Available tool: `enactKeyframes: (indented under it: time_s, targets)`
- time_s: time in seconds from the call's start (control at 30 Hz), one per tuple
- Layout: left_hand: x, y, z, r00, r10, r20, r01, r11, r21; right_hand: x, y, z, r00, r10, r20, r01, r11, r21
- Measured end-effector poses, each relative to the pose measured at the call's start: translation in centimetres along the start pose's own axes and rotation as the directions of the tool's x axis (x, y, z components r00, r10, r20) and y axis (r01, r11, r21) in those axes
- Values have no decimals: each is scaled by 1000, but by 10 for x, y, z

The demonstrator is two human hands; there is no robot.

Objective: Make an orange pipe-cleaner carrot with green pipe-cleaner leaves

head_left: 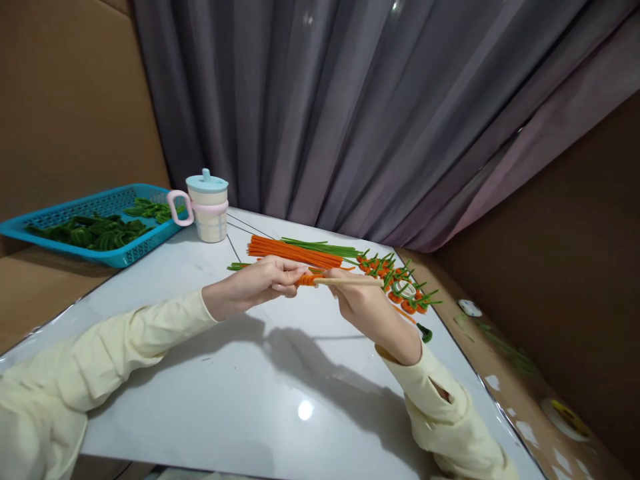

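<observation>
Over the middle of the white table, my left hand pinches an orange pipe cleaner that is wound in a coil round a thin wooden stick. My right hand is closed close beside the coil, and the stick lies along its back, pointing right. What the right fingertips grip is partly hidden; an orange strand seems to run to them. Behind the hands lie a bundle of orange pipe cleaners and some green pipe cleaners. Several small orange coiled pieces with green stems sit right of my right hand.
A blue basket with green fuzzy pieces stands at the left. Next to it is a lidded cup with a pink handle. A tape roll lies among the orange pieces. Grey curtains hang behind the table.
</observation>
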State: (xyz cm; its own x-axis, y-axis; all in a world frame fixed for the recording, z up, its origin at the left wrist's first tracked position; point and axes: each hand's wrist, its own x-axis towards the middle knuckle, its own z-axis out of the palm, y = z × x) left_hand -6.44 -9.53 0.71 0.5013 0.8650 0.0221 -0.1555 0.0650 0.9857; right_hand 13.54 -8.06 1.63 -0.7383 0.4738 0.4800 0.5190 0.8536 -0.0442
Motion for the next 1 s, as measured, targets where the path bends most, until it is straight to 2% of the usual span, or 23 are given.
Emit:
enactKeyframes:
  time_s: [0.2,0.33,0.43,0.5,0.57,0.63,0.67,0.77,0.83,0.9,1.0]
  targets:
    - [1,2,3,997,-28,-72,15,985,-174,-3,-12,-1,997,63,-49,-69,990,-125]
    - [0,-1,6,993,-10,-115,-15,977,-214,-3,-21,2,996,81,22,-72,960,-270]
    - [-4,-3,10,978,48,-201,-73,990,-118,-1,-29,4,982,129,138,-70,927,-367]
    - [-6,-5,13,965,135,-224,-129,991,37,1,-34,2,961,177,212,-82,915,-394]
    - [-7,-7,15,942,258,-215,-203,947,249,3,-37,-1,934,224,278,-99,910,-403]
    - [-7,-10,16,898,394,-195,-268,842,468,3,-38,-3,909,259,328,-120,913,-390]
    - [-7,-12,15,865,471,-174,-300,763,572,4,-39,-4,901,269,340,-132,917,-376]
    - [-7,-20,11,725,689,-7,-392,421,818,5,-40,-4,894,297,335,-177,922,-344]
    - [-7,-25,8,659,737,149,-393,168,904,7,-43,-2,879,338,335,-208,906,-369]
    - [-7,-29,7,646,717,263,-347,-31,937,8,-46,0,856,377,354,-219,884,-413]
    - [-8,-30,7,656,665,358,-277,-230,933,7,-49,4,863,356,358,-170,873,-458]
